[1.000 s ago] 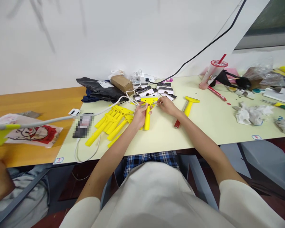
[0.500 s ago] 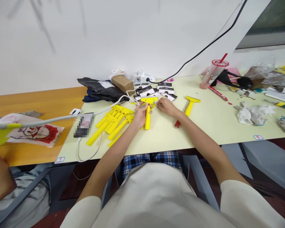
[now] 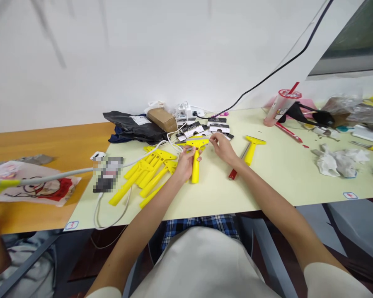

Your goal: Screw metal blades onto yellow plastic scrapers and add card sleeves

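My left hand (image 3: 185,162) is wrapped round a yellow scraper (image 3: 195,170), held upright with its wide head away from me. A thin grey strip, like a blade, shows along the top of that head. My right hand (image 3: 223,146) is at the head's right end, fingertips pinched together; what they hold, if anything, is too small to make out. Left of my left hand lies a pile of yellow scrapers (image 3: 149,169). To the right of my right wrist rest another yellow scraper (image 3: 251,151) and a screwdriver with a red handle (image 3: 233,174), its shaft partly beside the scraper.
Black-and-white cards (image 3: 191,129) lie behind my hands. A black bag (image 3: 133,128), brown box (image 3: 162,119) and white cable (image 3: 155,145) are at the back left. A phone-like device (image 3: 108,174) sits left. Drink cup (image 3: 281,108), red marker (image 3: 289,132) and crumpled tissue (image 3: 337,160) lie right.
The camera view has tilted up, so the table appears lower. My right fingertips have shifted slightly away from my left fingers, to the scraper head's right end. My left hand keeps its hold.
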### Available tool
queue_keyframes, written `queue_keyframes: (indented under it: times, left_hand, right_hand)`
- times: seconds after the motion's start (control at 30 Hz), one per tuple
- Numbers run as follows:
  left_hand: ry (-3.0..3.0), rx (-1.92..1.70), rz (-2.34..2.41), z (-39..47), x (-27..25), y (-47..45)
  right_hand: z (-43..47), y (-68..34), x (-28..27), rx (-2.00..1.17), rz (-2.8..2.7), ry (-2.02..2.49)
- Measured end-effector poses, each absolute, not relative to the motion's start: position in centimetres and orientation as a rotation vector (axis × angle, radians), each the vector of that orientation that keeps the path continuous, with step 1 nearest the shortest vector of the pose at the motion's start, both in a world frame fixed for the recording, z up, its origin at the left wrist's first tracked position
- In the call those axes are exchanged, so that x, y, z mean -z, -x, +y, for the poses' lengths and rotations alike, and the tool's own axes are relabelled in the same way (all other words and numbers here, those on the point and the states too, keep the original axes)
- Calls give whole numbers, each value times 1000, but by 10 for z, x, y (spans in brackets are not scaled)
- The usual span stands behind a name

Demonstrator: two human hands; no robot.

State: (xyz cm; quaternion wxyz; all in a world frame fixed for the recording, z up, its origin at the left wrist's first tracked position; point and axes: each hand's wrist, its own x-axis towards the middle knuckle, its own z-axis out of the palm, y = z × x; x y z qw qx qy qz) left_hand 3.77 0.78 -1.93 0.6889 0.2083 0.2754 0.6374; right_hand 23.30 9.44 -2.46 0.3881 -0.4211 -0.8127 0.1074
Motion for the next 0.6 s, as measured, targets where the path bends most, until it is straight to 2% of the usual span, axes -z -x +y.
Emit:
queue_keyframes:
  times: [0.1, 0.3, 0.6]
  left_hand:
    - [-452, -1418, 631, 9, 20, -39]
    - [-496, -1358, 691, 5, 20, -45]
    - [-451, -1244, 690, -4, 19, -58]
  right_hand:
    - [86, -233, 9, -328, -1801, 936]
    - [69, -220, -1, -479, -1937, 713]
    - [61, -212, 0, -578, -2009, 857]
